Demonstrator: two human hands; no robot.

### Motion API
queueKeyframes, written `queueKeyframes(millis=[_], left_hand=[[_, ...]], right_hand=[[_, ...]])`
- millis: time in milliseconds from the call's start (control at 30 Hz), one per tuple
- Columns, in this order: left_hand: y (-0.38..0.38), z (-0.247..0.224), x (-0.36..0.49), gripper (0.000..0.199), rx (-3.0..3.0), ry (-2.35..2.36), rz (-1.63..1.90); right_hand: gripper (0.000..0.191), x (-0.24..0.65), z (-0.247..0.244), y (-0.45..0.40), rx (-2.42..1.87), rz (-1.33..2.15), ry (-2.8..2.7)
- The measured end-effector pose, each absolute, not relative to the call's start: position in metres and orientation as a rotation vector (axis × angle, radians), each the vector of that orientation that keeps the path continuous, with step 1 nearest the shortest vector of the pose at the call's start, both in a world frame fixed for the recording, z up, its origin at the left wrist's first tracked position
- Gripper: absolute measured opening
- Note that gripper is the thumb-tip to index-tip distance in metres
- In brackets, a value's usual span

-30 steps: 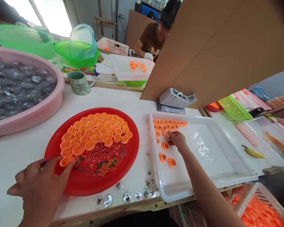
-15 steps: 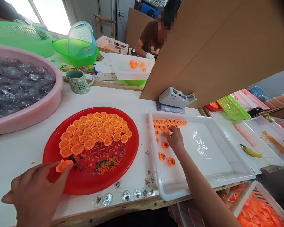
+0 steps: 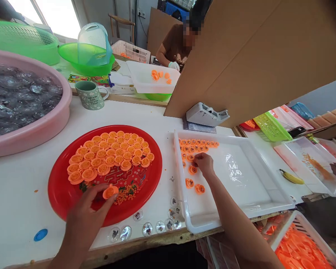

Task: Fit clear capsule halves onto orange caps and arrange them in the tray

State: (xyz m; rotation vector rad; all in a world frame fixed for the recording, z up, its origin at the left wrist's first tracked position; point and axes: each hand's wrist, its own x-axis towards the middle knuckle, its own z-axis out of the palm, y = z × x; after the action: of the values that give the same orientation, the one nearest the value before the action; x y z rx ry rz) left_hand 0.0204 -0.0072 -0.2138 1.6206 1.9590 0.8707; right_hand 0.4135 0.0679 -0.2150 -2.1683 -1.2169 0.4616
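My left hand (image 3: 86, 209) pinches a small orange toy cup (image 3: 110, 191) between thumb and fingers, over the near part of a round red tray (image 3: 57, 186). Several rows of similar orange toy cups (image 3: 111, 152) cover the far half of that tray. Inside a white rectangular tray (image 3: 268, 186), my right hand (image 3: 205, 164) has its fingertips drawn together beside orange cups with picture discs (image 3: 193, 170); whatever they grip is hidden. More such cups stand in rows along the white tray's far left corner.
Clear picture discs (image 3: 147, 229) lie along the table's front edge. A blue disc (image 3: 40, 234), a green mug (image 3: 90, 95), a tape dispenser (image 3: 207, 114) and a banana (image 3: 291, 177) are around. A pink basin (image 3: 64, 108) stands left; a cardboard sheet (image 3: 240, 56) leans behind. Another person sits opposite.
My left hand has moved right with the toy cup, from the red tray's left edge to over its near part, uncovering the blue disc. My right hand stays among the cups, its fingertips slightly lower.
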Motion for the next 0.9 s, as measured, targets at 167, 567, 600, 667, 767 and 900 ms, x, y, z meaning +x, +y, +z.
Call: queueKeyframes(millis=[167,567,600,667,767,900], left_hand=[[-0.009,-0.192,0.035,0.026,1.275,1.752,0.798],[-0.008,-0.188,0.037,0.021,1.089,1.517,0.908],[-0.009,-0.188,0.037,0.021,1.073,1.502,0.906],[-0.012,-0.189,0.040,0.023,1.025,1.484,0.901],[-0.015,-0.191,0.044,0.023,0.997,1.431,0.905],[-0.018,-0.196,0.047,0.023,1.026,1.332,0.917]], right_hand=[[0.014,0.384,-0.179,0.041,-2.127,0.469,-1.293],[0.022,0.219,-0.226,-0.074,-1.587,0.938,-1.970],[0.021,0.218,-0.232,-0.072,-1.585,0.920,-1.946],[0.023,0.221,-0.239,-0.070,-1.550,0.901,-1.937],[0.025,0.224,-0.241,-0.071,-1.541,0.930,-1.955],[0.020,0.227,-0.238,-0.076,-1.542,0.979,-1.980]])
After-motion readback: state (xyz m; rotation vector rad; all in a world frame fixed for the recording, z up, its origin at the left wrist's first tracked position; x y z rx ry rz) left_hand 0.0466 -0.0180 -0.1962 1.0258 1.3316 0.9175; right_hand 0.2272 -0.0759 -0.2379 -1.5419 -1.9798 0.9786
